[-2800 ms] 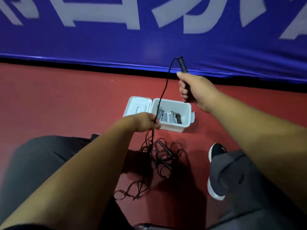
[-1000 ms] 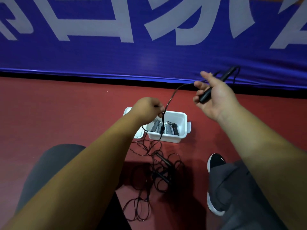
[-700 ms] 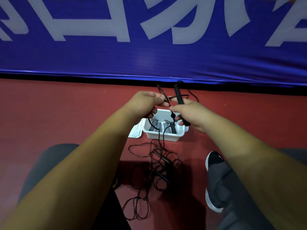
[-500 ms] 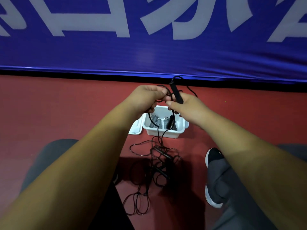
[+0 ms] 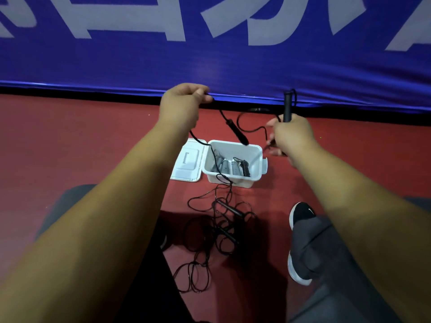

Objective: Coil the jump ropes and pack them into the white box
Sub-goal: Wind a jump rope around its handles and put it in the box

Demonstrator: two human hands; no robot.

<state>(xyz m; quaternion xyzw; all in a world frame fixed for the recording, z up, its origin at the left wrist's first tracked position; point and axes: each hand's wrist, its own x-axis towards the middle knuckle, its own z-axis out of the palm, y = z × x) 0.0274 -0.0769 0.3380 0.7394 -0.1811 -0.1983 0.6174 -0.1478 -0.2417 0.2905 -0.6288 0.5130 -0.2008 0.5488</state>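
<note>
Red floor (image 5: 81, 141); thin black jump rope (image 5: 235, 132), cord (image 5: 221, 112) pinched in left grip (image 5: 182, 106), handle (image 5: 287, 106) clenched in right grip (image 5: 291, 136).

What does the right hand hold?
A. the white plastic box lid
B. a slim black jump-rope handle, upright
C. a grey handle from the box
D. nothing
B: the right hand grips the slim black jump-rope handle, which sticks up from the fist, while the left hand pinches the thin black cord.
</note>
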